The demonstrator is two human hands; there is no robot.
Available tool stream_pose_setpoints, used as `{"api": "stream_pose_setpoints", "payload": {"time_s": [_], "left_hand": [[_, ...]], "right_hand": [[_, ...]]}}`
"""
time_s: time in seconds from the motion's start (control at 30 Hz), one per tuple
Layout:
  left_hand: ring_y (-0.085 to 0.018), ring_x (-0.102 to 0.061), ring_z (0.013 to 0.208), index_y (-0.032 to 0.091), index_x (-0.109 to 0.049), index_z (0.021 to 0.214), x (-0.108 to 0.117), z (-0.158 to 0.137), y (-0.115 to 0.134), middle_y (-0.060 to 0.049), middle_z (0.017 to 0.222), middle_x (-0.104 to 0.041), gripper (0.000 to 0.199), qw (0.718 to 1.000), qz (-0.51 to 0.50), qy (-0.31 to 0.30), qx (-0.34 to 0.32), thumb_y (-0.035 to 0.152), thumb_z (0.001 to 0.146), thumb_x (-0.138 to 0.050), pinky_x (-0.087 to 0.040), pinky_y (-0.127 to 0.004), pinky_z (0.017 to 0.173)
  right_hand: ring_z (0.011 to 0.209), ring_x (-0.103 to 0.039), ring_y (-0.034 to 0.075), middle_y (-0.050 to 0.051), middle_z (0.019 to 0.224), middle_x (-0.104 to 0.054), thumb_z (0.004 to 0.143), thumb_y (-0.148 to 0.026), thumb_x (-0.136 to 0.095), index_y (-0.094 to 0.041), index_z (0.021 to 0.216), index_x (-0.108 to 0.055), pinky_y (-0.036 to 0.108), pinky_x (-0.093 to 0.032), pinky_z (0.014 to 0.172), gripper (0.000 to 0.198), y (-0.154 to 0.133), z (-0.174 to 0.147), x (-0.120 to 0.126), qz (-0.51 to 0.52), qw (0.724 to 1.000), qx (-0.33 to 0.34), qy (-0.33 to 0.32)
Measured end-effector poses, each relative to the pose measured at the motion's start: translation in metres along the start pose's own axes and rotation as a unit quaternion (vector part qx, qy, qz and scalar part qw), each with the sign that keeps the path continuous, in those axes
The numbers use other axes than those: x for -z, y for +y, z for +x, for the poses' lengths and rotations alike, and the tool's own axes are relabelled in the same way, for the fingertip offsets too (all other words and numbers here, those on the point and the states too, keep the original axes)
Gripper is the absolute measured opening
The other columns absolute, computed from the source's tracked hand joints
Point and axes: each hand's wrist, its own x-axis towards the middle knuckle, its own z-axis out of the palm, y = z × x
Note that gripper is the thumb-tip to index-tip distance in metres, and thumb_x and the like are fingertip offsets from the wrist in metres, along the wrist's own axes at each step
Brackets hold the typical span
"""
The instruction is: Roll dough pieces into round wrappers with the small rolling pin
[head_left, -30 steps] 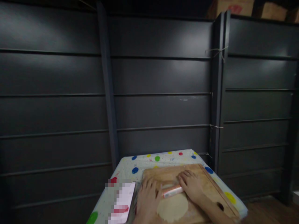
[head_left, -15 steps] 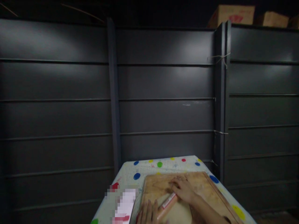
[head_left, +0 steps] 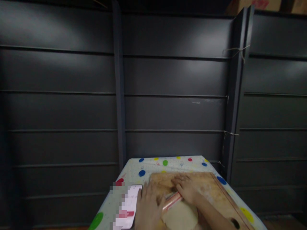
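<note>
A rolling pin (head_left: 171, 202) with a red and white printed label lies slantwise over a flat round sheet of pale dough (head_left: 182, 217). Both are on a wooden cutting board (head_left: 206, 191). My right hand (head_left: 188, 189) is curled over the pin's far right end. At the near left end, my left hand (head_left: 149, 206) lies with its fingers stretched out and spread, its thumb side against the pin. The palm hides that end of the pin. Close to my left fingers lies a phone (head_left: 130, 204) with a lit screen, partly pixelated.
A white tablecloth (head_left: 148, 164) with coloured dots covers the narrow table. Behind it stands a dark panelled metal wall (head_left: 172, 111) with upright posts and bits of tied wire. Cardboard boxes (head_left: 266, 5) sit on top at the right.
My left hand has come further up into view, with its fingers more spread and nearer the phone. More of the dough sheet shows below the pin. The camera view has shifted slightly.
</note>
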Motion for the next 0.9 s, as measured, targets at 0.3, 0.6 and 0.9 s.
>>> {"api": "stream_pose_setpoints", "payload": {"time_s": [0.3,0.6,0.9], "left_hand": [[-0.032,-0.052,0.130,0.010,-0.064,0.125,-0.001,0.025,-0.014,-0.018,0.135,-0.062,0.043,0.996,-0.001,0.055,-0.075,0.031,0.098,-0.039,-0.037,-0.054,0.111],[-0.030,-0.056,0.125,0.010,-0.066,0.120,-0.007,0.056,-0.030,-0.017,0.125,-0.068,0.039,0.992,-0.042,0.044,-0.109,0.033,0.098,-0.044,-0.034,-0.053,0.114],[-0.030,-0.058,0.122,0.012,-0.067,0.114,-0.014,0.074,-0.042,-0.017,0.124,-0.068,0.032,0.996,-0.016,0.041,-0.083,0.031,0.094,-0.050,-0.036,-0.048,0.112]], "right_hand": [[0.130,-0.050,0.021,0.006,0.139,-0.059,0.096,-0.021,-0.030,-0.023,0.130,-0.063,0.035,-0.031,0.110,0.048,-0.005,0.019,0.000,-0.050,0.998,-0.020,-0.028],[0.134,-0.044,0.028,0.006,0.138,-0.060,0.098,-0.030,-0.027,-0.029,0.128,-0.062,0.056,-0.009,0.115,0.046,-0.004,0.043,-0.006,-0.077,0.991,-0.108,-0.025],[0.133,-0.046,0.027,0.006,0.137,-0.061,0.097,-0.041,-0.032,-0.028,0.125,-0.065,0.053,-0.010,0.115,0.046,0.007,0.066,-0.020,-0.059,0.985,-0.163,-0.024]]}}
